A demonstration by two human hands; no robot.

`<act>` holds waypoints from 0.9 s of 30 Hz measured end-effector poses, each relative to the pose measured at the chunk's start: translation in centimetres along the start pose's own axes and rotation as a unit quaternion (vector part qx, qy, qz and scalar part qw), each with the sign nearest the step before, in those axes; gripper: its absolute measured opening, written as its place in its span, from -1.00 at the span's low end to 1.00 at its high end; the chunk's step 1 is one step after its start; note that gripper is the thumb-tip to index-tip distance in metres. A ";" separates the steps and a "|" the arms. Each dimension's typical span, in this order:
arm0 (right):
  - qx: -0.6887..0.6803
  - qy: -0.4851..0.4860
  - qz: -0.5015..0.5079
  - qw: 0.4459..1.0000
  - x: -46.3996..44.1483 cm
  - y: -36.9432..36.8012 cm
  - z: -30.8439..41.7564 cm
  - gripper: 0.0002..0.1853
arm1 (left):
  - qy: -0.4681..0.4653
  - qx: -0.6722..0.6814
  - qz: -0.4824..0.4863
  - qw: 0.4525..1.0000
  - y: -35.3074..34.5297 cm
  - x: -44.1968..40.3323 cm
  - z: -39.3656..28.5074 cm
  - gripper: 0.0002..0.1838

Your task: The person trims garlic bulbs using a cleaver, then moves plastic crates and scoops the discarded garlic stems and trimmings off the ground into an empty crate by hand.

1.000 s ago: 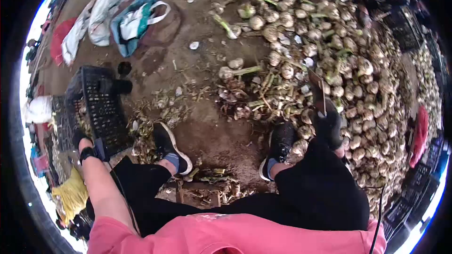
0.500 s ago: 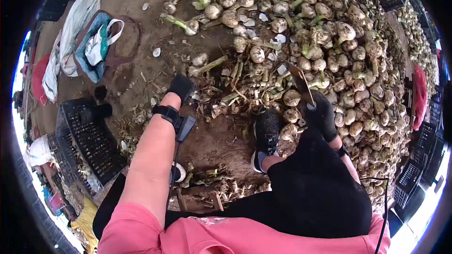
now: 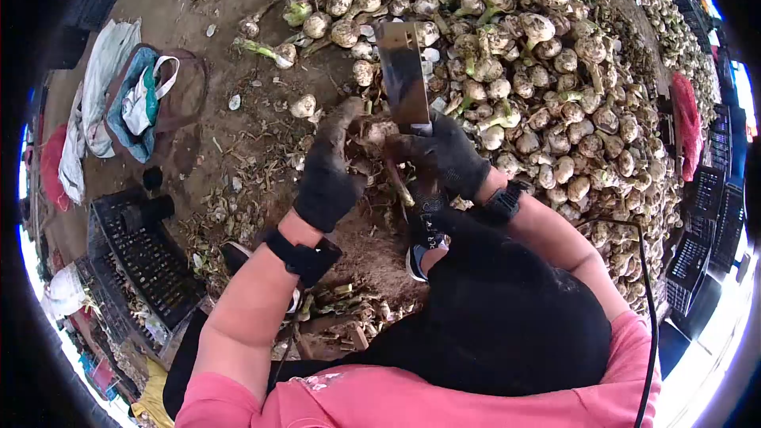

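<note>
A soil-covered garlic bulb (image 3: 379,130) with a long stalk (image 3: 399,182) lies between my two gloved hands. My left hand (image 3: 334,170) is closed around the bulb's left side. In my right hand (image 3: 448,154) is a cleaver (image 3: 402,71), its broad blade pointing away from me. The right fingers also reach over to the bulb and the top of its stalk; whether they press on it is hard to see. Just beyond the hands lie loose dirty bulbs, and a large pile of garlic (image 3: 547,103) spreads to the right.
A black crate (image 3: 151,254) stands at the left, with a blue bag (image 3: 139,103) and white sacks (image 3: 99,95) beyond it. Cut stalks and dry peelings litter the dirt floor around my shoes. More crates (image 3: 688,257) and a red net sack (image 3: 686,123) line the right side.
My right hand has swung left with the cleaver, up to my left hand. My left hand has moved forward and right, and a stalked bulb is now in it. The view has shifted slightly.
</note>
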State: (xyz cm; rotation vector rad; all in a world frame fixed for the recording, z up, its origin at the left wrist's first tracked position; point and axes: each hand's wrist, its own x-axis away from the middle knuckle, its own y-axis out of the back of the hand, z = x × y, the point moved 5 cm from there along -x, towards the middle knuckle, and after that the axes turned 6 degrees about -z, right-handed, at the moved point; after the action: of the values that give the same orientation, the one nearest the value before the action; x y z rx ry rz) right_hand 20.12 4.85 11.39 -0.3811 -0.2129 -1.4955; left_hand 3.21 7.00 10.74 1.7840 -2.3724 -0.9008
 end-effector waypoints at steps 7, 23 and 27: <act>0.112 0.071 -0.037 0.990 0.6 0.3 -0.7 -0.68 | 0.390 0.371 0.136 0.832 -3.4 2.0 0.7 -0.54; 0.471 0.233 -0.006 0.851 2.7 0.2 2.3 -0.68 | -0.047 -0.044 0.151 0.986 -5.0 4.0 4.3 -0.51; 0.486 0.242 0.004 0.840 2.7 -0.5 2.7 -0.74 | 0.343 0.428 0.130 0.826 -5.8 5.0 5.2 -0.57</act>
State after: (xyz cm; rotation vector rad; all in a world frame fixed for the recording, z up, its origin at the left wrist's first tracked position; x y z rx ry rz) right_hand 20.09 3.39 14.95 0.8101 -0.5230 -1.2402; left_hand 4.60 3.73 2.16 1.4552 -2.4781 0.8642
